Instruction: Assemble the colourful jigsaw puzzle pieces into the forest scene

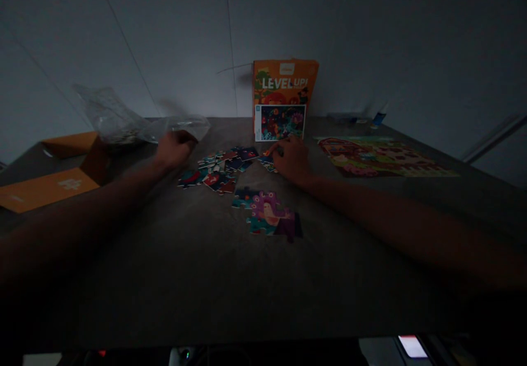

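My left hand is bent at the left of a loose pile of puzzle pieces, close to a clear plastic bag. Its fingers are curled, and whatever they may hold is hidden in the dim light. Right of the pile, my right hand has its fingertips pinched at a puzzle piece on the table, just before the picture card. Nearer to me lies a small joined section of puzzle showing a purple monster with a wide mouth.
An orange box stands at the wall with a picture card leaning on it. A plastic bag and an opened orange box are at left. A farm-scene puzzle lies at right, a small blue item behind it.
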The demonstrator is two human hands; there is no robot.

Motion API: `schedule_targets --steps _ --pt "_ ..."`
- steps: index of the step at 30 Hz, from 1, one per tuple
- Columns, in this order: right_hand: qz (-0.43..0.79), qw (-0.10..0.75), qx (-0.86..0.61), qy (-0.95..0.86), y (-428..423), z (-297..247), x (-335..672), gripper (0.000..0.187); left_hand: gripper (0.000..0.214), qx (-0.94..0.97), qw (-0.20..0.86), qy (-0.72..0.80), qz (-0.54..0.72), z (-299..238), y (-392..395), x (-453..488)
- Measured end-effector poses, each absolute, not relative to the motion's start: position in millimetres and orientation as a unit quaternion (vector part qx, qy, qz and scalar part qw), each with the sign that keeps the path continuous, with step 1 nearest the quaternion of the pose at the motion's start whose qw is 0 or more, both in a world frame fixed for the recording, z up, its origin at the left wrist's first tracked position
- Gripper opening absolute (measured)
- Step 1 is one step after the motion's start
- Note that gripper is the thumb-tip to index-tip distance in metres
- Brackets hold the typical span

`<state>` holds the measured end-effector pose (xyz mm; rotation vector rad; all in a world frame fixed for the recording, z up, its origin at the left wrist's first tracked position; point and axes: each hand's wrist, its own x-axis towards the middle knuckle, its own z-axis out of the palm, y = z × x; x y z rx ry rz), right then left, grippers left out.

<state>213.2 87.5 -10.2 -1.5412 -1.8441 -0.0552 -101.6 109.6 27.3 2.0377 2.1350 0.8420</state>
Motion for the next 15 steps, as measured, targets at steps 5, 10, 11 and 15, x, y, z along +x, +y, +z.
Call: schedule_targets --steps 5,10,11,15 --pt "-0.032 0.363 -0.579 -0.730 90 -12 213 0.023 0.045 0.726 0.122 0.631 0.245 -2 120 -118" --pt "-0.026 0.380 -0.560 -0.736 92 -14 215 0.020 0.066 0.836 0.051 0.523 0.159 -6 125 -116" --pt "-0.025 0.380 -0.558 -0.737 91 -14 215 0.020 0.070 0.848 0.032 0.509 0.143 -5 125 -116" --pt "-0.025 0.375 -0.560 -0.738 91 -14 214 0.019 0.070 0.873 0.037 0.464 0.145 -4 122 -115"
